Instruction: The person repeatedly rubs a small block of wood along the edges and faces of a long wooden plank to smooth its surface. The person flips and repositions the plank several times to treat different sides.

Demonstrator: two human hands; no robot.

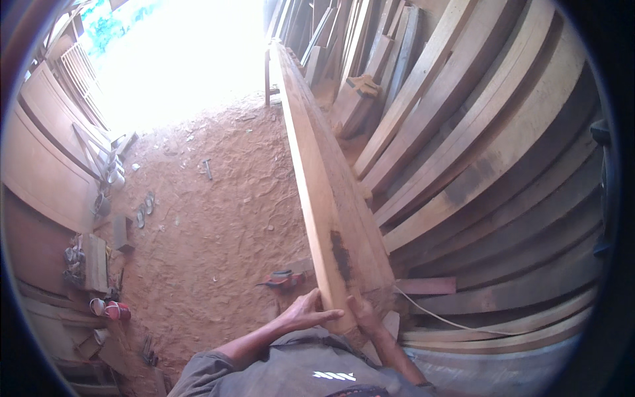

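Observation:
A long, thick wooden beam [316, 178] runs from just in front of my body away toward the bright opening. A dark scorched-looking patch marks its face near the close end. My left hand [307, 313] grips the left edge of that end, its thumb laid across the wood and fingers along the side. On the right side of the same end, my right hand [364, 313] is closed against the beam, with some fingers hidden. A red and black power tool [284, 279] lies just left of the beam, beyond my left hand.
Many planks [456, 159] lean along the right side, close to the beam. A pale cord [440, 317] trails right. A hammer [207, 169], slippers [145, 209] and a wood block [122, 233] lie on the shaving-covered ground [218, 225]. Panels [49, 152] stand at the left.

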